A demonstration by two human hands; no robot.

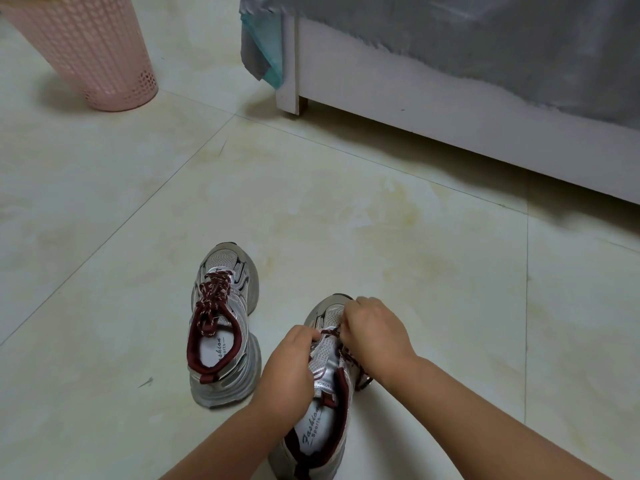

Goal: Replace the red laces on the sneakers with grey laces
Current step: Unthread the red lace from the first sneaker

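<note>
Cream floor tiles [311, 188] with faint yellowish stains carry two silver-grey sneakers, both toes pointing toward twelve o'clock. The near sneaker [320, 420] stands at six o'clock, right in front of the person, and both hands are on it. The left hand [289, 372] grips the upper along the shoe's nine o'clock side, fingers curled over the edge by the tongue. The right hand [375, 336] sits at about one o'clock from the left one, over the forefoot, its fingers bent and pinching the red lace [349, 358] near the lowest eyelets; the knuckles hide exactly how the lace is held. Loose stretches of that dark red lace trail down the shoe's three o'clock side toward the floor beneath the right wrist. The printed white insole shows in the open collar.

The other sneaker [221, 327] stands just beside it at ten o'clock, apart from both hands, with its own red laces [211, 299] fully threaded and tied.

Farther off, a pink perforated basket [90, 53] stands at eleven o'clock, well apart from the shoes. From twelve to two o'clock runs a white bed frame [450, 112], with a grey cover [485, 32] hanging over its side and a strip of teal cloth [268, 64] at the corner leg.
</note>
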